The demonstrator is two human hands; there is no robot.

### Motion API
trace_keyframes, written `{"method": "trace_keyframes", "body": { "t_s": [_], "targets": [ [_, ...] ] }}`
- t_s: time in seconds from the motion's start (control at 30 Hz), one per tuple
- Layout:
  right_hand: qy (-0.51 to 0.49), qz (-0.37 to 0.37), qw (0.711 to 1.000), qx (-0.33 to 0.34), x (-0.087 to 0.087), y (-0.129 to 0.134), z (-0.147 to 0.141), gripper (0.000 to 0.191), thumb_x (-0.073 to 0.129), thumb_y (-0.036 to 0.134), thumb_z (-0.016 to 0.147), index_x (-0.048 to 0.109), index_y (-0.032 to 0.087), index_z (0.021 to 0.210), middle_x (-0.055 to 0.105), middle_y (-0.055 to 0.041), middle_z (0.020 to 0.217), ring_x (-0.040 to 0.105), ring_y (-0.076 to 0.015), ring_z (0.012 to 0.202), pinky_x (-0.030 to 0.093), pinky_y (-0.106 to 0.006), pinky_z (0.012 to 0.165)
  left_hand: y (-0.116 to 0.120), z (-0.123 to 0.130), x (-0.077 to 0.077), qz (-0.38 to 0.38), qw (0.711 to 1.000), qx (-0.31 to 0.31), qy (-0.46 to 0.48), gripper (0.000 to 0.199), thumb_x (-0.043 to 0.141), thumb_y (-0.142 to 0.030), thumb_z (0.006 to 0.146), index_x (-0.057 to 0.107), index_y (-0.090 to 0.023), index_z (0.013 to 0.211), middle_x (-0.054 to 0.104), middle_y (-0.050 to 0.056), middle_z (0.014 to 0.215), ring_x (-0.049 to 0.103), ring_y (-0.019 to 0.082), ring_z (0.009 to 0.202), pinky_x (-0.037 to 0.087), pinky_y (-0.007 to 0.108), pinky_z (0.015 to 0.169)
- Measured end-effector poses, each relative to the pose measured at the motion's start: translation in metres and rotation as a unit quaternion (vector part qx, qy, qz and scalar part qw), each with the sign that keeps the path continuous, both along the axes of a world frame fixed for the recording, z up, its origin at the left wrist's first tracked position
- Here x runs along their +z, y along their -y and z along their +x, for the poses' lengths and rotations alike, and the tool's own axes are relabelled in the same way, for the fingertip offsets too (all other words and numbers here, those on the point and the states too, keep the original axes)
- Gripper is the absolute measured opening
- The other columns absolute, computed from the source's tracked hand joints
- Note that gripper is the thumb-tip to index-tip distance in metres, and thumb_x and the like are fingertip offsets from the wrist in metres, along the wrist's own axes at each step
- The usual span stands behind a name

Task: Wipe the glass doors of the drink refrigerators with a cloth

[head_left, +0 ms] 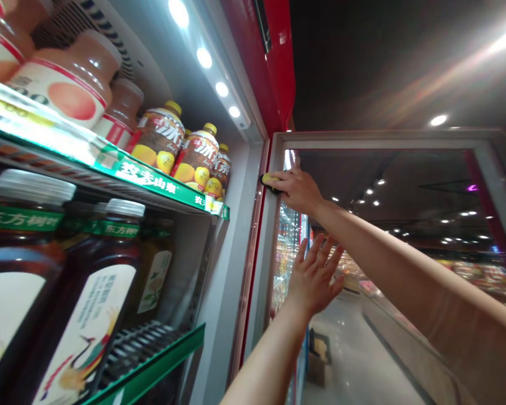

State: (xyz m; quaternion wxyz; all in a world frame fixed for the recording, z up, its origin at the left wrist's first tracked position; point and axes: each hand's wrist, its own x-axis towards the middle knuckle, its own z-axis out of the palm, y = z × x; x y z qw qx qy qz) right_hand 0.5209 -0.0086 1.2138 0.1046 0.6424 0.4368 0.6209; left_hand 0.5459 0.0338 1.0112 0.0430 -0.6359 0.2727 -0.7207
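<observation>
Up near the top corner of the open glass door (383, 139), on its hinge-side upright, sits a small yellow-and-black pad (270, 179), and the right hand's grip (300, 188) is closed on it, fingertips bent over one end. The pad lies across that narrow pale upright, right beside the red strip (255, 247) along the cooler's mouth.

Lower down, the left hand's grip (314, 280) is spread wide around nothing, palm towards the pane; whether it touches the glass I can't tell. Between it and the right forearm there's only a slim gap.

Leftward, the upper shelf's green rim (160, 185) stops short of the cooler wall (225, 270), yellow-capped bottles (196, 154) standing close behind it. Dark bottles (88, 315) stand below, well apart from both hands. Beyond the glass, the aisle floor (349, 354) runs open.
</observation>
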Motion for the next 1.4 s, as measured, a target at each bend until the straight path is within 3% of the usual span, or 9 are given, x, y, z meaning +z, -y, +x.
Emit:
{"method": "trace_keyframes", "body": {
  "t_s": [0.17, 0.37, 0.53, 0.77, 1.0, 1.1, 1.23, 1.3, 1.4],
  "targets": [
    [-0.01, -0.139, 0.99, -0.022, -0.021, 0.014, -0.005, 0.053, 0.048, 0.015, 0.093, 0.059, 0.041, 0.138, 0.059, 0.0095, 0.145, 0.052, -0.0241, 0.111, 0.042, -0.042, 0.095, 0.004, 0.001, 0.002, 0.002, 1.0, 0.017, -0.009, 0.056, 0.048, -0.048, 0.098, 0.047, -0.023, 0.148, 0.046, 0.005, 0.157, 0.029, 0.027, 0.152, 0.019, 0.051, 0.127],
    [0.005, 0.019, 0.999, -0.05, 0.012, 0.001, -0.009, 0.056, 0.049, 0.014, 0.093, 0.054, 0.033, 0.145, 0.053, 0.0048, 0.151, 0.051, -0.0275, 0.112, 0.043, -0.041, 0.089, -0.012, -0.017, -0.008, 0.01, 0.997, 0.072, -0.03, 0.065, 0.044, -0.047, 0.099, 0.032, -0.02, 0.157, 0.03, 0.003, 0.165, 0.018, 0.025, 0.156, 0.015, 0.051, 0.128],
    [0.028, -0.141, 0.99, -0.016, -0.017, 0.015, -0.009, 0.041, 0.051, 0.026, 0.099, 0.06, 0.035, 0.138, 0.057, 0.0038, 0.148, 0.053, -0.0235, 0.111, 0.042, -0.038, 0.091, -0.053, -0.037, -0.024, 0.013, 0.99, 0.131, -0.045, 0.067, 0.043, -0.046, 0.099, 0.026, -0.019, 0.159, 0.026, 0.004, 0.166, 0.016, 0.025, 0.156, 0.013, 0.05, 0.128],
    [0.028, 0.13, 0.988, -0.076, 0.02, 0.036, -0.013, 0.036, 0.046, 0.019, 0.1, 0.066, 0.017, 0.13, 0.064, -0.01, 0.137, 0.053, -0.026, 0.102, 0.038, -0.039, 0.078, -0.079, -0.039, -0.031, -0.009, 0.984, 0.174, -0.043, 0.076, 0.041, -0.048, 0.099, 0.018, -0.008, 0.16, 0.027, 0.011, 0.166, 0.017, 0.024, 0.155, 0.02, 0.041, 0.128],
    [0.013, -0.051, 0.997, -0.061, -0.079, 0.038, -0.015, 0.033, 0.046, 0.023, 0.1, 0.071, 0.027, 0.121, 0.067, -0.0018, 0.135, 0.056, -0.0237, 0.109, 0.038, -0.038, 0.081, -0.078, -0.035, -0.044, -0.03, 0.983, 0.171, -0.055, 0.081, 0.04, -0.05, 0.1, 0.01, -0.004, 0.16, 0.025, 0.017, 0.165, 0.016, 0.027, 0.155, 0.016, 0.045, 0.128],
    [-0.002, -0.102, 0.993, -0.06, -0.073, 0.051, -0.019, 0.035, 0.044, 0.023, 0.101, 0.07, 0.029, 0.125, 0.067, -0.0019, 0.134, 0.056, -0.0222, 0.107, 0.037, -0.037, 0.081, -0.077, -0.035, -0.047, -0.029, 0.983, 0.17, -0.069, 0.084, 0.041, -0.051, 0.099, 0.007, -0.002, 0.159, 0.024, 0.019, 0.165, 0.015, 0.028, 0.155, 0.017, 0.047, 0.127],
    [-0.016, 0.071, 0.991, -0.112, -0.035, 0.046, -0.023, 0.039, 0.043, 0.023, 0.1, 0.066, 0.024, 0.131, 0.062, -0.0067, 0.14, 0.052, -0.0282, 0.109, 0.037, -0.04, 0.081, -0.073, -0.037, -0.049, -0.046, 0.981, 0.168, -0.081, 0.088, 0.044, -0.05, 0.099, 0.001, -0.003, 0.159, 0.02, 0.019, 0.166, 0.014, 0.028, 0.156, 0.017, 0.048, 0.127],
    [-0.015, 0.095, 0.988, -0.118, -0.045, 0.038, -0.024, 0.039, 0.042, 0.023, 0.1, 0.065, 0.024, 0.132, 0.06, -0.0065, 0.143, 0.051, -0.0292, 0.112, 0.037, -0.041, 0.081, -0.073, -0.039, -0.051, -0.058, 0.98, 0.169, -0.085, 0.089, 0.046, -0.048, 0.098, 0.0, -0.004, 0.16, 0.018, 0.019, 0.166, 0.014, 0.028, 0.156, 0.018, 0.048, 0.126],
    [-0.016, 0.014, 0.994, -0.103, -0.091, 0.034, -0.024, 0.038, 0.042, 0.022, 0.1, 0.065, 0.024, 0.13, 0.059, -0.0049, 0.145, 0.052, -0.0264, 0.11, 0.036, -0.04, 0.08, -0.073, -0.044, -0.056, -0.083, 0.976, 0.174, -0.098, 0.092, 0.05, -0.047, 0.096, 0.0, -0.005, 0.16, 0.015, 0.019, 0.167, 0.012, 0.03, 0.156, 0.017, 0.048, 0.126]
  ]
}}
